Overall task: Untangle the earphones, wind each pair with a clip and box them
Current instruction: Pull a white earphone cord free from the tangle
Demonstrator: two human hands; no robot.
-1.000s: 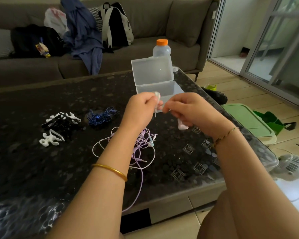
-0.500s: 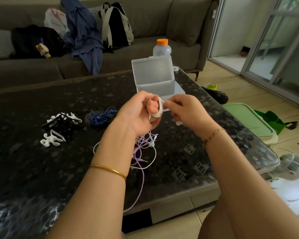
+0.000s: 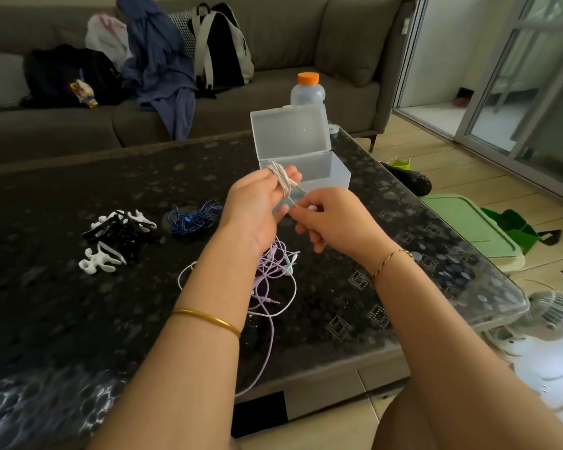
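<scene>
The white cord point(image 3: 282, 180) is sitting coiled around the upright fingers of the holding left hand point(image 3: 257, 206), its short tail slanting down-right into the pinching right hand point(image 3: 335, 222), while the open box point(image 3: 335, 172) is waiting just behind both on the surface point(image 3: 78, 319).

Both forearms bare right down to the lower frame edge.

Left wrist, behind the left grip point(image 3: 254, 206): one plain gold bangle point(image 3: 205, 319). Thin, smooth, unbroken band, sitting partway up the forearm.

Right wrist, behind the right grip point(image 3: 335, 222): a finer gold bracelet point(image 3: 387, 264). Twisted, rope-like strand with a small pale bead at its upper end.

Bare knee point(image 3: 403, 423) at bottom right of view.

Fingernails look short; whether they are polished cannot be told.
</scene>
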